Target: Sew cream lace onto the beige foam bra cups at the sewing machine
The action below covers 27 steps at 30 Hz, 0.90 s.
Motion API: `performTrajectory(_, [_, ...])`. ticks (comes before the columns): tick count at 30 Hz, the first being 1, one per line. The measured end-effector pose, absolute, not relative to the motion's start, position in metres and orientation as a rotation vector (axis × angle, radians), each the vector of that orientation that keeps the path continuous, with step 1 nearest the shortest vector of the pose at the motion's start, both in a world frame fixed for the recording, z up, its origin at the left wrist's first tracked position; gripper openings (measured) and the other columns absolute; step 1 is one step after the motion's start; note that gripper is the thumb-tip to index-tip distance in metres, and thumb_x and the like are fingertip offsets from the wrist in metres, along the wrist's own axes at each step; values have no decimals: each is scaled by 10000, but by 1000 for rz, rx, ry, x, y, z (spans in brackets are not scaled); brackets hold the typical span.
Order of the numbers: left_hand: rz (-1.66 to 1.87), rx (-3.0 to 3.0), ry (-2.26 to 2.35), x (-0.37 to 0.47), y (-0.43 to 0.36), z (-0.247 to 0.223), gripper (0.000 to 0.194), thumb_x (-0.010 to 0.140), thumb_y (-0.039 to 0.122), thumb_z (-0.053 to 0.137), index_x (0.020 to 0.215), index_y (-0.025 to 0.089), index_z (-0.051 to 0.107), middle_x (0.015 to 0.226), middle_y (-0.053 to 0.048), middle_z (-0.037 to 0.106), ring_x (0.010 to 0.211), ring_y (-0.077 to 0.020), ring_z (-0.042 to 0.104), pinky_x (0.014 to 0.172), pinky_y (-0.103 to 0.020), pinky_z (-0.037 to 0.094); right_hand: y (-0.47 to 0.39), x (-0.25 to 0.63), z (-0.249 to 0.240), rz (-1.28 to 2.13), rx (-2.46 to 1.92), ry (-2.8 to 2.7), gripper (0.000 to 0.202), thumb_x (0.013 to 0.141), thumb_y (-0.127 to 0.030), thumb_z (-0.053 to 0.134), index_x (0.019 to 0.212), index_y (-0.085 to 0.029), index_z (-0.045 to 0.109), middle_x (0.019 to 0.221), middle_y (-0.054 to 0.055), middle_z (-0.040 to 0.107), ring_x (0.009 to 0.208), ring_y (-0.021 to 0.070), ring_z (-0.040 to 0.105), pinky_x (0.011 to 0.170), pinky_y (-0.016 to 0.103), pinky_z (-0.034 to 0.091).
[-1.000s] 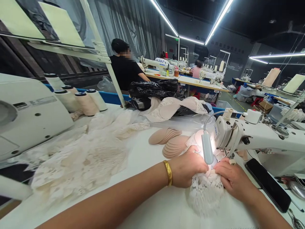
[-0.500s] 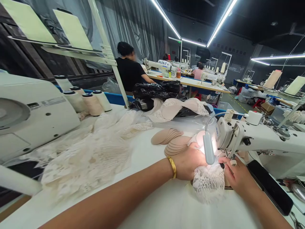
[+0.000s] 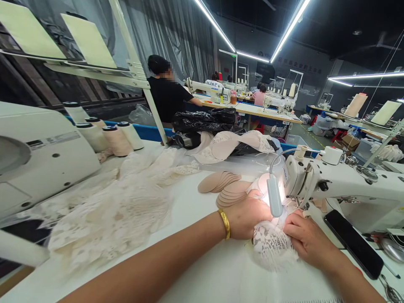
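A piece of white lace fabric (image 3: 273,244) lies under the head of a white sewing machine (image 3: 334,176), lit by a small lamp (image 3: 274,197) on a bent neck. My left hand (image 3: 249,216), a gold bangle at its wrist, presses on the lace from the left; the lamp hides part of its fingers. On the right edge of the lace, my right hand (image 3: 304,233) closes its fingers, just in front of the needle area. The needle itself cannot be made out. Beside my left hand sit fanned stacks of beige oval pads (image 3: 232,193).
A heap of white lace (image 3: 116,210) covers the table's left side, near thread cones (image 3: 116,141) and another machine (image 3: 41,155). A black phone (image 3: 353,244) lies right of my right hand. Behind are beige bra cups (image 3: 224,145), black plastic bags (image 3: 205,120) and a seated person (image 3: 166,92).
My right hand has shifted slightly left from beside the needle and closed on the lace edge. My left hand stays on the fabric. The whole view has moved a little.
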<state>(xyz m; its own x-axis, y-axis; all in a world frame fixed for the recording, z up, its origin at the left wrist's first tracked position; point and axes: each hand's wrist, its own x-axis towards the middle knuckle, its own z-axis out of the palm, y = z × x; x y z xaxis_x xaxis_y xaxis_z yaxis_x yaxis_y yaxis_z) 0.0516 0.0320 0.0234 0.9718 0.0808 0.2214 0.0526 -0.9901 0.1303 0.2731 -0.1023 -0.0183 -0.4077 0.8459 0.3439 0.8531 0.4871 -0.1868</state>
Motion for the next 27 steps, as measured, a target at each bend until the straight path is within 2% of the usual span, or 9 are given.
performTrajectory(5, [207, 2986, 134, 47, 33, 26, 151, 734, 71, 650, 766, 208, 596, 854, 10, 718, 828, -208, 638, 1010, -448, 334, -102, 280, -21, -42, -1462, -2349, 286, 902, 11, 436, 870, -233, 582, 903, 23, 637, 802, 193, 554, 708, 307, 422])
performTrajectory(10, [121, 3050, 273, 40, 27, 29, 308, 755, 107, 627, 1010, 268, 691, 950, -38, 702, 921, -281, 645, 974, -515, 365, -105, 287, -21, -136, -1525, -2249, 308, 905, -19, 427, 1001, -244, 614, 878, 25, 678, 774, 218, 564, 810, 388, 451])
performTrajectory(13, [63, 3078, 409, 43, 16, 32, 347, 748, 193, 650, 1089, 242, 689, 983, -95, 675, 942, -333, 626, 887, -516, 403, -108, 280, -14, -91, -1444, -2238, 286, 985, -130, 464, 1214, -254, 581, 1024, 50, 712, 885, 240, 614, 890, 431, 450])
performTrajectory(16, [-21, 3035, 457, 49, 4, 35, 239, 752, 244, 639, 976, 169, 673, 959, -114, 656, 863, -297, 612, 829, -464, 421, -109, 270, -9, 71, -1398, -2318, 289, 998, -291, 604, 1282, -271, 555, 1207, 61, 692, 1078, 263, 615, 939, 418, 449])
performTrajectory(17, [-43, 3021, 464, 50, 1, 37, 212, 755, 260, 637, 940, 160, 663, 945, -112, 652, 838, -282, 604, 813, -446, 422, -108, 268, -9, 98, -1419, -2329, 254, 996, -291, 615, 1245, -268, 574, 1182, 55, 696, 1069, 256, 617, 919, 399, 456])
performTrajectory(19, [-75, 3007, 482, 49, -3, 39, 217, 755, 299, 649, 918, 155, 655, 909, -104, 644, 800, -265, 583, 788, -420, 419, -105, 269, -14, 71, -1488, -2324, 149, 1011, -197, 543, 1125, -252, 620, 1048, 43, 707, 966, 233, 624, 834, 361, 463])
performTrajectory(21, [-80, 3005, 497, 45, -3, 39, 245, 756, 330, 669, 929, 157, 660, 871, -93, 636, 774, -257, 564, 779, -406, 414, -100, 275, -20, -33, -1533, -2304, 248, 1003, -100, 444, 1033, -238, 647, 937, 41, 699, 858, 224, 606, 758, 345, 448])
performTrajectory(23, [-32, 2998, 469, 40, -1, 38, 289, 753, 360, 701, 964, 165, 670, 879, -89, 640, 783, -258, 559, 789, -399, 409, -98, 282, -24, -104, -1555, -2282, 299, 994, -76, 417, 1012, -237, 668, 883, 40, 695, 812, 226, 587, 749, 353, 446])
performTrajectory(27, [78, 2954, 281, 32, 7, 30, 353, 756, 362, 764, 1059, 206, 676, 1065, -85, 680, 826, -248, 589, 828, -392, 387, -97, 290, -21, -96, -1596, -2196, 331, 976, -72, 423, 1050, -240, 698, 818, 47, 673, 818, 238, 586, 746, 353, 480])
